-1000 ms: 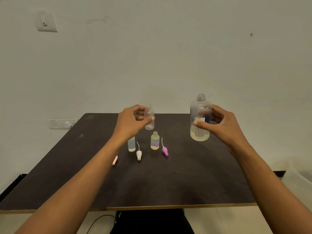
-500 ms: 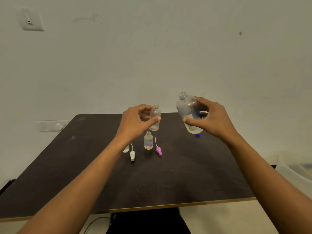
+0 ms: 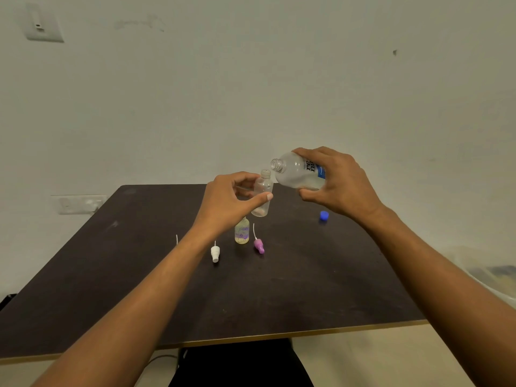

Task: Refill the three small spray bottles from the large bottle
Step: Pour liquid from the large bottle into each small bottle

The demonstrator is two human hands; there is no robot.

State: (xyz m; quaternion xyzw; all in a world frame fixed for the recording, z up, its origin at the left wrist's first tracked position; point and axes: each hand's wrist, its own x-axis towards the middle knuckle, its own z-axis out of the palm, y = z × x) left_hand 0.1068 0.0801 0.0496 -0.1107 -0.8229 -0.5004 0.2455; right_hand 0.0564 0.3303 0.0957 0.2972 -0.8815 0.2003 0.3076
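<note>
- Right hand (image 3: 339, 181) wraps the large bottle (image 3: 297, 173), held in the air and tipped almost flat, open mouth pointing left. Only a thin layer of liquid sits low along its side.
- Left hand (image 3: 230, 201) pinches a small clear bottle (image 3: 262, 195) between thumb and fingers, held up over the bench (image 3: 307, 289), neck open, slightly tilted.
- The two mouths are close but not lined up: the large one sits just above and right of the small neck. Tip further now and the stream likely lands on the left hand or the bench.
- The small neck is narrow and the large mouth wide, so a fast tilt probably overshoots or glugs.
- With so little liquid left, a steep tilt is needed, and it may arrive in a sudden rush.
- Yellowish small bottle (image 3: 241, 231) stands uncapped directly below; spill could drip into it.
- White sprayer (image 3: 215, 252) and purple sprayer (image 3: 258, 244) lie loose on the bench nearby; blue cap (image 3: 324, 215) sits far right. A dropping forearm could knock them.
- Third small bottle isn't visible, likely behind the left arm.
</note>
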